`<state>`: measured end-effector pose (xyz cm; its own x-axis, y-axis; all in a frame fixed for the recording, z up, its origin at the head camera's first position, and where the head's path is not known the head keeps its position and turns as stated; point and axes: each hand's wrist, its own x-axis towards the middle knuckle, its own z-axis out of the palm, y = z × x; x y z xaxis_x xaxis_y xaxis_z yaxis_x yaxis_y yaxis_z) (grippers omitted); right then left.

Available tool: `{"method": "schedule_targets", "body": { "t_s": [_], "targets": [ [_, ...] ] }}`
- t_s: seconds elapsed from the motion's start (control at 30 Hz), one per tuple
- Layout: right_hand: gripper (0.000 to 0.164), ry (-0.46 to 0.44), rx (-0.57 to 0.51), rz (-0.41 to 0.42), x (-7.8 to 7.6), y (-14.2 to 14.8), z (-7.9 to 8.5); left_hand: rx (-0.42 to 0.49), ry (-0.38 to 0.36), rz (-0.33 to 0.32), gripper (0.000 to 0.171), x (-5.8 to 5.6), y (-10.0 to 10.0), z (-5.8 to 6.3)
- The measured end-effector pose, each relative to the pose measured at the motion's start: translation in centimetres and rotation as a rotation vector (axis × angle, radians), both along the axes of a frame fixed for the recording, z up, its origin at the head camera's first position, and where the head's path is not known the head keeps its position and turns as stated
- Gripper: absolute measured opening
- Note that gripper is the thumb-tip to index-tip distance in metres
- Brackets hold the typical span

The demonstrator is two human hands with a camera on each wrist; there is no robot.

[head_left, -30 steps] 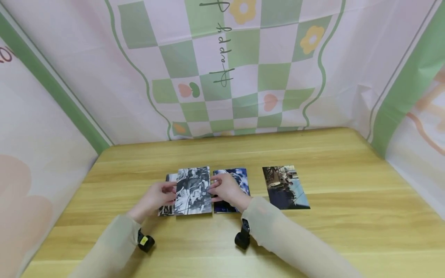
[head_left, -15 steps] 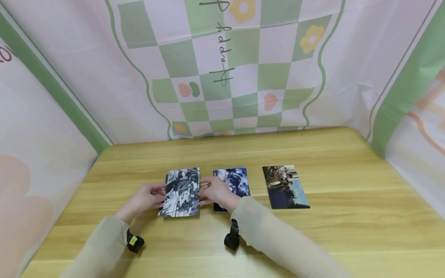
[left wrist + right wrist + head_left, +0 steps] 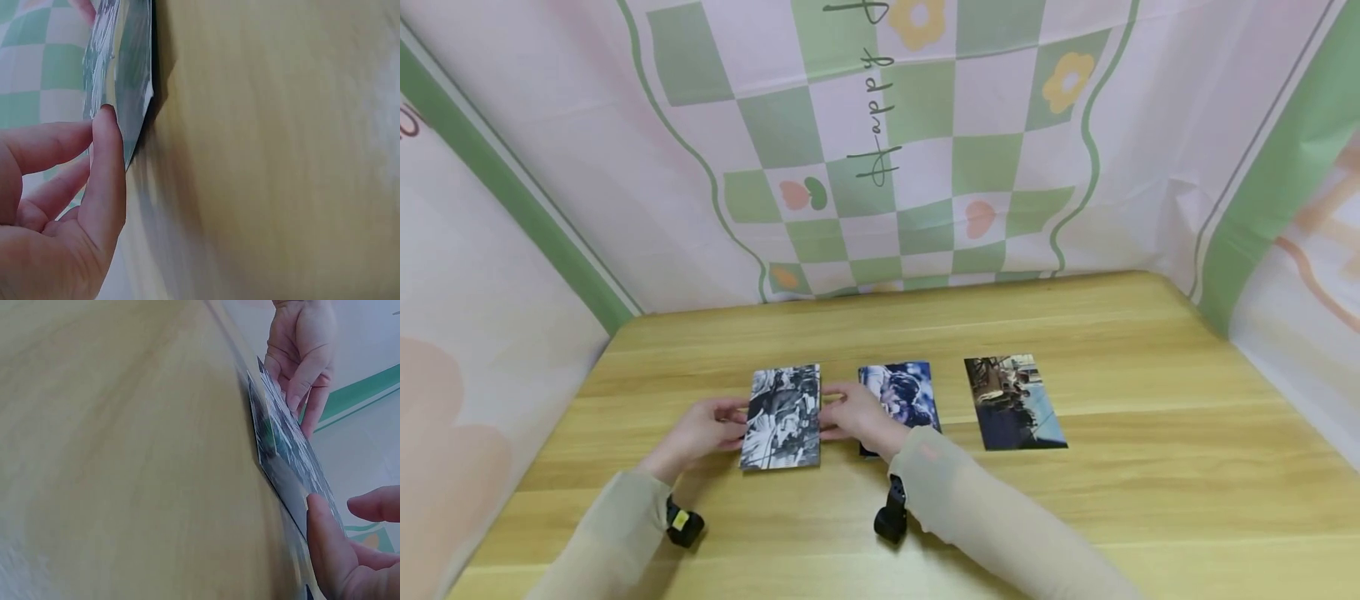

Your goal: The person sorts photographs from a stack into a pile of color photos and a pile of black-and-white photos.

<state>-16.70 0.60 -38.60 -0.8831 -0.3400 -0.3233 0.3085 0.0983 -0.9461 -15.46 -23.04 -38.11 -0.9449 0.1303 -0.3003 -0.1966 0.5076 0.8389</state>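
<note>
A black-and-white photo print (image 3: pixel 782 417) is held between my two hands at the left of the row, level over the table and covering another print below it. My left hand (image 3: pixel 700 433) pinches its left edge between thumb and fingers, as the left wrist view shows. My right hand (image 3: pixel 853 417) holds the opposite edge; in the right wrist view its thumb (image 3: pixel 326 540) lies at the edge and the index finger is spread away. The stacked prints (image 3: pixel 275 462) look slightly offset there. Partly behind my right hand lies a blue-toned photo print (image 3: pixel 910 392).
A dark, colourful photo print (image 3: pixel 1015 404) lies farther right on the wooden table (image 3: pixel 1112 500). A cloth with green checks (image 3: pixel 925 225) hangs behind the table's back edge, with more cloth at both sides. A small black camera is strapped to each wrist.
Both hands have moved left with the black-and-white print, bringing it over the print at the far left, which is now covered. The other prints stay put.
</note>
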Motion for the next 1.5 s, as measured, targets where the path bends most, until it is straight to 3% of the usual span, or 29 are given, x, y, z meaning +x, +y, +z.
{"method": "schedule_targets", "body": {
  "t_s": [0.37,0.63,1.1,1.5],
  "targets": [
    [0.049,0.008,0.001,0.033,-0.01,0.10,-0.24,0.004,-0.010,0.037,0.047,-0.36,-0.28,-0.55],
    [0.046,-0.010,0.030,0.014,0.01,-0.13,-0.36,-0.010,-0.006,0.048,0.043,-0.39,-0.44,-0.87],
    [0.046,-0.003,0.039,-0.002,-0.23,-0.10,-0.55,0.004,-0.036,0.106,0.039,-0.51,-0.13,-0.50],
    [0.044,-0.026,0.030,0.000,-0.34,-0.01,-0.50,0.036,-0.029,0.100,0.038,-0.43,-0.34,-0.46]
  ]
}}
